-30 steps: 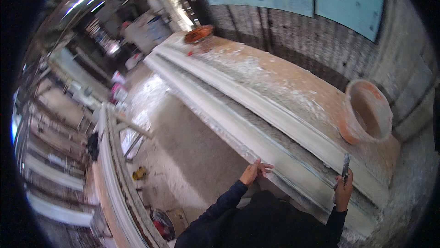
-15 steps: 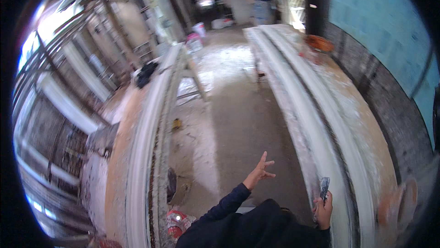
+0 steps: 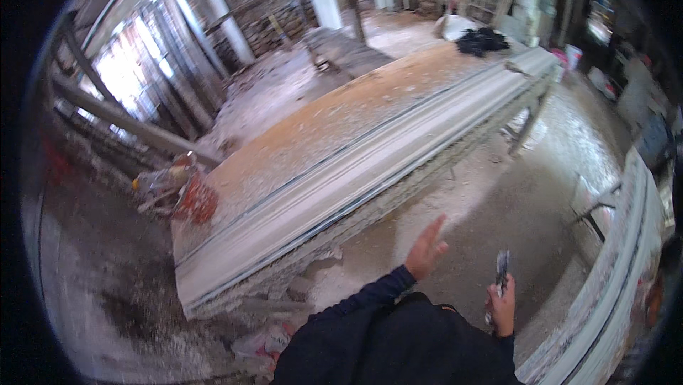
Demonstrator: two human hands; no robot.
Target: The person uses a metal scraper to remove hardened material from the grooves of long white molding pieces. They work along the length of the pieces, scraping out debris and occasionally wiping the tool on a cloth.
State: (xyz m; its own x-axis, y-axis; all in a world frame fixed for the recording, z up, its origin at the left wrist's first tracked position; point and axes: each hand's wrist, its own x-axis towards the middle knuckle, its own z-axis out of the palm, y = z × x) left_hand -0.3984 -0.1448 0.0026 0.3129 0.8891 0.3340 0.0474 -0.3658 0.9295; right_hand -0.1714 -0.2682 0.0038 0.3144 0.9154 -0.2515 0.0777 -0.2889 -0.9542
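Note:
My left hand (image 3: pixel 425 248) is stretched out over the floor with its fingers extended, and nothing is in it. In my right hand (image 3: pixel 502 308) is a short, narrow, dark tool (image 3: pixel 502 264) smeared with white, its end pointing up from the fist; its exact kind cannot be made out. Ahead and to the left runs a long bench carrying a white ridged plaster moulding (image 3: pixel 370 166). Both hands are apart from it. To the right of my right hand, a second long white moulding (image 3: pixel 605 307) curves along the picture's rim.
A red-orange plastic bag (image 3: pixel 197 200) lies at the bench's near left end. A black bundle (image 3: pixel 482 41) rests near its far end. On the floor by my left arm is a red and white bag (image 3: pixel 267 346). Trestle legs (image 3: pixel 596 214) stand at the right.
The view has swung left, so the left bench now crosses the middle and the right one sits at the rim. My left hand's fingers, spread before, are closer together. The right hand keeps the tool.

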